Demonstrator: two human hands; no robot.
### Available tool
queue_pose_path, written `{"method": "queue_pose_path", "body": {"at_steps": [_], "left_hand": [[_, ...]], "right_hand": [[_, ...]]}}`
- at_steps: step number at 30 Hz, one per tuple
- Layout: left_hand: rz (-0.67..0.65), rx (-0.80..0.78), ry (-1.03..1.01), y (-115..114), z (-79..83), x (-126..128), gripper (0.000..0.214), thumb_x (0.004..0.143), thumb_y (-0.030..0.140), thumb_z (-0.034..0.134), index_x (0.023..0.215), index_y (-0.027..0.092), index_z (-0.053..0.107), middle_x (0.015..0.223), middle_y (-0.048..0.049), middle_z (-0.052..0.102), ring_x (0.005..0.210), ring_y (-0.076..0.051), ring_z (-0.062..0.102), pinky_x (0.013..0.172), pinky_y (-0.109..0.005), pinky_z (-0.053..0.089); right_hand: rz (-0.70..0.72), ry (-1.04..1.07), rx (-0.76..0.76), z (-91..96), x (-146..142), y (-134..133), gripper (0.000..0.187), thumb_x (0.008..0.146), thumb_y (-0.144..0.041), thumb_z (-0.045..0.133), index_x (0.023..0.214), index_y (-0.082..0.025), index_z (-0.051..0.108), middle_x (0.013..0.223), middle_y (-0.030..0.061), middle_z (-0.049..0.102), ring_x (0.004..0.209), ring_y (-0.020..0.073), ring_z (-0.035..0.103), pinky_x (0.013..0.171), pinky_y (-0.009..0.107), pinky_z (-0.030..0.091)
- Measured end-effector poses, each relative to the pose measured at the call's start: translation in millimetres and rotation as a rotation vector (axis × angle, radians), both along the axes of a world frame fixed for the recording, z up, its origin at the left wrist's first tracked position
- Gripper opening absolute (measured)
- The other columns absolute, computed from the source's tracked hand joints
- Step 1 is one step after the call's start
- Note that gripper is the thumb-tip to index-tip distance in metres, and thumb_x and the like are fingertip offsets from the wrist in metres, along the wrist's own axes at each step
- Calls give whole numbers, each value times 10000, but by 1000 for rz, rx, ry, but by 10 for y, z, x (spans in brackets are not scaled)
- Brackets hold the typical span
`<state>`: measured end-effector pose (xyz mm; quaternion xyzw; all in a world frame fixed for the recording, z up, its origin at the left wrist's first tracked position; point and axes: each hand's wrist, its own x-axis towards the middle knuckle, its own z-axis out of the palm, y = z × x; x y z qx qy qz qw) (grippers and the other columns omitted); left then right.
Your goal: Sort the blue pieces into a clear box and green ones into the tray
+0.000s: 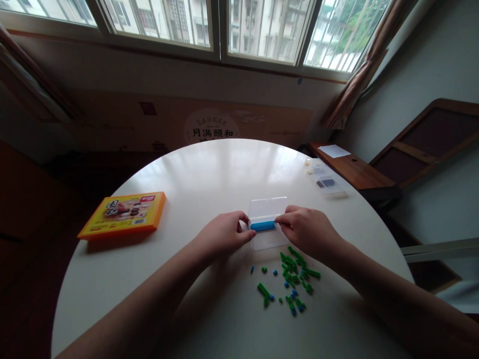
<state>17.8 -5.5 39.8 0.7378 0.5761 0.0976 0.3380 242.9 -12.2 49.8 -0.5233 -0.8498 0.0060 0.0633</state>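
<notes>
A long blue building-brick bar [263,226] lies crosswise over an open clear plastic case [268,205] in the middle of the white table. My left hand [226,232] pinches the bar's left end between thumb and fingers. At the right end, the closed fingers of my right hand [309,228] grip the same bar. Just below the case, a loose heap of small green bricks [291,267] is spread out. A few small blue bricks [275,272] lie among and beside them.
A yellow and orange game box [129,212] stands on the round white table [209,174] at the left. Clear plastic boxes [331,185] with small contents sit near the right edge. Beyond is a brown wooden desk [359,172] with a paper [334,151] on it.
</notes>
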Motion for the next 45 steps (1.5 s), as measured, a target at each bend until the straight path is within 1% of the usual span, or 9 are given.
{"method": "queue_pose_path", "body": {"at_steps": [9, 13, 18, 23, 28, 36, 42, 45], "left_hand": [[-11, 14, 15, 29, -28, -11, 430, 764, 566, 572, 1040, 248, 656, 855, -22, 735, 731, -215, 663, 598, -282, 444], [-5, 17, 10, 25, -36, -13, 423, 761, 566, 574, 1032, 252, 656, 863, -21, 738, 738, -220, 666, 602, -285, 445], [-8, 9, 21, 19, -16, -6, 424, 766, 560, 570, 1040, 247, 654, 867, -23, 739, 742, -221, 669, 607, -287, 447], [-5, -11, 9, 14, 4, -3, 451, 766, 572, 565, 1053, 234, 651, 871, -34, 738, 729, -221, 670, 603, -290, 450], [3, -10, 4, 11, -1, -12, 441, 762, 576, 576, 1041, 246, 659, 873, -31, 737, 744, -230, 670, 598, -290, 451], [-11, -7, 0, 18, -9, -13, 440, 771, 574, 569, 1046, 242, 658, 870, -31, 736, 743, -225, 668, 606, -290, 452], [-9, -43, -30, 13, 8, -19, 437, 774, 563, 569, 1050, 234, 646, 844, -26, 734, 694, -208, 670, 594, -281, 459], [2, -59, -43, 12, 11, -26, 434, 768, 561, 573, 1047, 233, 634, 803, -11, 723, 663, -199, 667, 579, -274, 463]], "right_hand": [[-20, -25, 15, 34, 0, -18, 279, 909, -275, 517, 1050, -318, 754, 910, 2, 704, 665, 123, 603, 530, 239, 341], [-17, -28, 9, 24, 10, -12, 278, 910, -276, 513, 1040, -309, 757, 918, 3, 706, 682, 125, 611, 536, 240, 347], [-11, -37, 9, 0, 5, 4, 265, 909, -287, 514, 1002, -308, 762, 904, -6, 703, 670, 124, 605, 530, 241, 346], [-6, -38, -15, 15, 2, -1, 271, 924, -296, 504, 1027, -305, 755, 913, 2, 699, 685, 127, 609, 546, 237, 369], [-3, -32, -24, 34, -1, -7, 281, 924, -282, 500, 1039, -291, 756, 923, 16, 701, 693, 134, 616, 552, 239, 378], [-1, -7, -29, 38, 19, -3, 275, 924, -289, 505, 1036, -310, 755, 920, 7, 705, 705, 133, 619, 575, 241, 392], [7, 85, 5, 67, 94, -30, 250, 906, -271, 536, 1004, -312, 762, 910, -3, 714, 736, 144, 631, 603, 249, 414], [67, 178, -14, 134, 132, -100, 237, 907, -255, 546, 1008, -291, 758, 914, 2, 713, 743, 137, 632, 637, 247, 439]]}}
